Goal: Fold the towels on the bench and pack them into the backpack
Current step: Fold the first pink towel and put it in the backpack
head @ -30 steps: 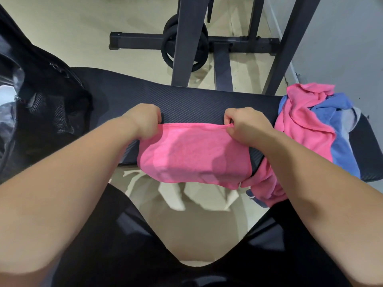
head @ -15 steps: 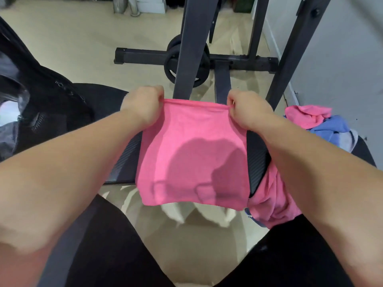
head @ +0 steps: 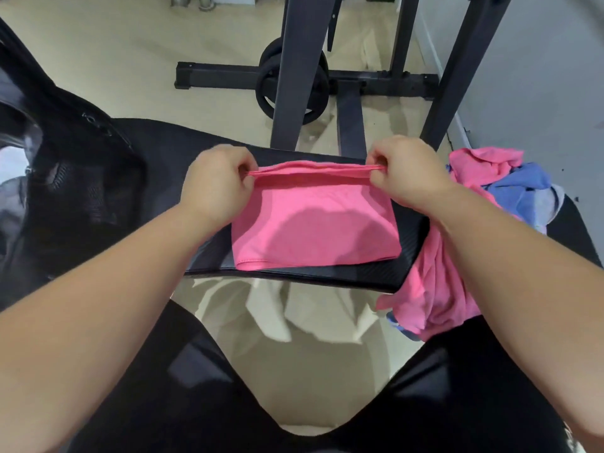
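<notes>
The fold of one towel (head: 313,230) is the step in hand; packing has not begun for it. It lies flat on the middle of the bench (head: 410,253), already doubled by the look of the layered rim. Its near hem stops just short of the bench's near edge.

The left hand (head: 217,184) pinches the towel's far-left corner and the right hand (head: 407,173) its far-right corner. On both, fingers and thumb are closed tight on the gathered layers, with the far rim stretched taut between them. The rim is blurred, so how many layers each pinch holds cannot be told.

The next move is probably to carry that rim toward the bench's near edge and lay it hem to hem. Both corners need to travel level so the halves match.

There is bare pad on the bench's near right, beside the towel. Further right a pile (head: 480,171) of pink and blue towels sits on the bench, one of them hanging over the near edge. The backpack (head: 75,191) stands at the bench's left end, well apart from the towel. Behind the bench's far edge rises a rack post (head: 299,70), so there is less room for a wide swing that way.
</notes>
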The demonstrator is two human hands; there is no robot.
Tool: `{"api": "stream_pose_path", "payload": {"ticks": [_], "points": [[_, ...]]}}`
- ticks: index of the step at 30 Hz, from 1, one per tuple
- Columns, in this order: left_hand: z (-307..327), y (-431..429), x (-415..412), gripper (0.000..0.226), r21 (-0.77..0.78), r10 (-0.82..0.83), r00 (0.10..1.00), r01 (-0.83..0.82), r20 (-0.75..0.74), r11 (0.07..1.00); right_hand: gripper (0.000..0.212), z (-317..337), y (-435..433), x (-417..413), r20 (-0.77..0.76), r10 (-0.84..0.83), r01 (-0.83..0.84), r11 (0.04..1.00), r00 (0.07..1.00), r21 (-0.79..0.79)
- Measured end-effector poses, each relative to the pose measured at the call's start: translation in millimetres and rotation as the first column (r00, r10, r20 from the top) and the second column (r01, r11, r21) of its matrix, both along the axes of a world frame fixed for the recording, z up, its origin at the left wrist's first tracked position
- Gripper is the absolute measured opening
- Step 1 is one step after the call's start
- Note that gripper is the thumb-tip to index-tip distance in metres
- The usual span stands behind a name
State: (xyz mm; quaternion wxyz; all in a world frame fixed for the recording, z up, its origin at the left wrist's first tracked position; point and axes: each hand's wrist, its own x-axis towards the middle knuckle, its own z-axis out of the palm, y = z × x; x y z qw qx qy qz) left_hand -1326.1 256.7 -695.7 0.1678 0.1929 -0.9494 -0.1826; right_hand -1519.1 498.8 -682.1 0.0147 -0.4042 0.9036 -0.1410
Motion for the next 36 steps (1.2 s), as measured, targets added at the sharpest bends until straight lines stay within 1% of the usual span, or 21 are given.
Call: {"api": "stream_pose_path", "payload": {"ticks": [2,5,7,10,14,17,19,22,23,25,26,27,28,30,31,32,34,35,36], "points": [[-9,12,25,0.014,0.029,-0.059,0.998,0.06,-0.036,0.998,0.012,-6,15,11,0.026,0.012,-0.012,1.0,1.0,0.001],[-18,32,60,0.016,0.092,-0.118,0.99,0.125,-0.074,0.988,0.014,-19,39,33,-0.008,0.036,-0.036,0.994,0.999,-0.101],[-26,41,77,0.016,0.119,-0.143,0.988,0.148,-0.056,0.982,0.016,-29,53,51,-0.011,0.048,-0.049,0.988,0.999,-0.149],[-35,46,87,0.02,0.129,-0.153,0.988,0.151,0.011,0.98,0.026,-48,66,68,-0.021,0.06,-0.063,0.984,0.998,-0.167],[-35,52,87,0.02,0.071,-0.178,0.983,0.174,0.055,0.982,0.027,-62,75,76,-0.021,0.022,-0.024,0.991,1.0,-0.128],[-40,53,88,0.017,0.047,-0.196,0.979,0.194,0.056,0.98,0.028,-63,77,79,-0.04,0.008,-0.012,0.996,0.999,-0.091],[-48,52,91,0.013,0.051,-0.207,0.977,0.204,0.053,0.978,0.028,-62,77,83,-0.047,0.002,-0.003,0.999,0.999,-0.033],[-54,53,94,0.009,0.087,-0.243,0.968,0.237,0.057,0.968,0.024,-58,76,92,-0.014,-0.005,0.006,0.998,1.0,0.057],[-51,53,94,0.012,0.104,-0.25,0.966,0.243,0.064,0.965,0.023,-54,74,94,-0.004,-0.012,0.012,0.996,1.0,0.09],[-43,53,89,0.036,0.142,-0.204,0.974,0.189,0.099,0.972,0.034,-42,65,94,0.009,-0.008,0.006,0.985,1.0,0.17],[-37,54,85,0.047,0.135,-0.161,0.98,0.144,0.121,0.98,0.041,-36,59,92,0.001,-0.008,0.008,0.981,1.0,0.196],[-32,54,79,0.052,0.098,-0.118,0.986,0.106,0.122,0.99,0.047,-31,50,90,-0.014,-0.018,0.021,0.982,1.0,0.19],[-28,54,73,0.05,0.054,-0.077,0.992,0.072,0.102,0.996,0.051,-28,40,87,-0.044,-0.028,0.034,0.988,0.999,0.148],[-22,57,59,0.032,0.024,0.004,1.0,-0.005,0.024,1.0,0.055,-24,16,85,-0.123,-0.023,0.027,0.999,0.992,0.033],[-21,59,50,0.025,0.028,0.038,0.999,-0.039,0.004,0.999,0.055,-25,4,85,-0.116,-0.011,0.015,0.999,0.993,0.04],[-21,61,42,0.027,0.029,0.06,0.998,-0.06,0.017,0.998,0.056,-27,-8,86,-0.074,0.0,0.007,0.995,0.997,0.102],[-30,65,30,0.05,0.003,0.055,0.988,-0.056,0.147,0.998,0.068,-41,-21,90,0.022,0.012,-0.018,0.958,1.0,0.286],[-38,66,28,0.065,-0.026,0.047,0.97,-0.042,0.238,0.999,0.075,-52,-22,92,0.061,0.003,-0.024,0.937,0.998,0.347],[-46,69,28,0.077,-0.051,0.043,0.941,-0.027,0.335,0.998,0.079,-63,-20,93,0.09,-0.012,-0.023,0.928,0.996,0.373]]}}
